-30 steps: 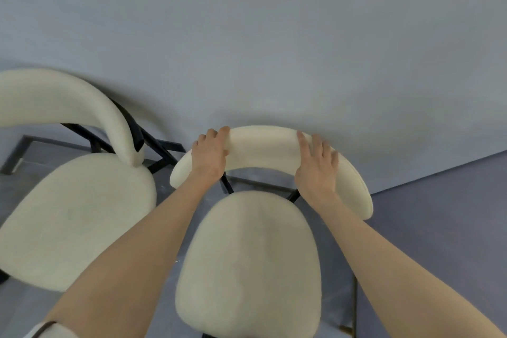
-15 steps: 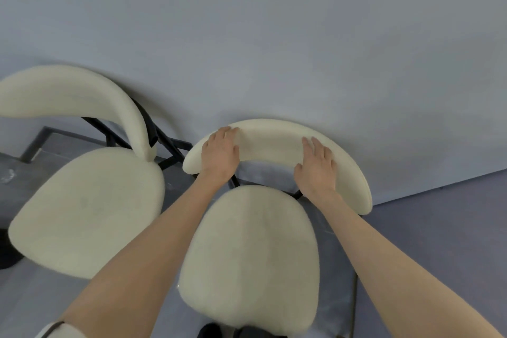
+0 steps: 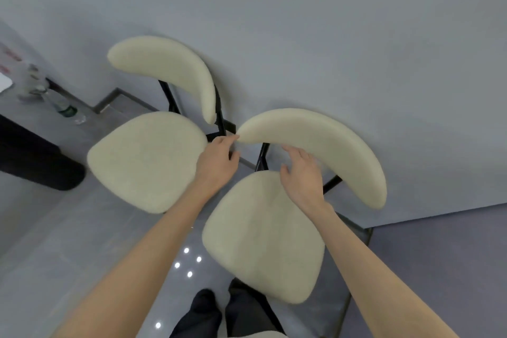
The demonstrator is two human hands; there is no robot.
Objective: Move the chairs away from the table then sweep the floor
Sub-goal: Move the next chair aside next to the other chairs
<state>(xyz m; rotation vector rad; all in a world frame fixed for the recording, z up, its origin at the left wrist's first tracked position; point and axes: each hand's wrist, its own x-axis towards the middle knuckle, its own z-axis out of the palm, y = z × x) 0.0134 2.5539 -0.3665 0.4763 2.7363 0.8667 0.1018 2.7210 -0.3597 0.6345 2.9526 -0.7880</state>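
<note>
Two cream padded chairs with black frames stand against a grey wall. The nearer chair [image 3: 263,233] is right in front of me, its curved backrest [image 3: 323,143] against the wall. My left hand [image 3: 216,162] hovers by the backrest's left tip, fingers loosely spread, holding nothing. My right hand [image 3: 301,173] is just off the backrest's inner face, fingers apart. The second chair [image 3: 145,159] stands to the left, its seat close to my left hand.
A table [image 3: 16,107] with a black leg [image 3: 38,170] sits at far left, bearing plastic bottles [image 3: 65,110]. The glossy grey floor [image 3: 82,255] stretches toward me. A darker wall [image 3: 452,255] closes the right side. My legs [image 3: 219,313] show at the bottom.
Both hands have let go of the nearer chair's backrest and drawn back toward me. The view has pulled back and swung left, bringing the table and my legs into sight.
</note>
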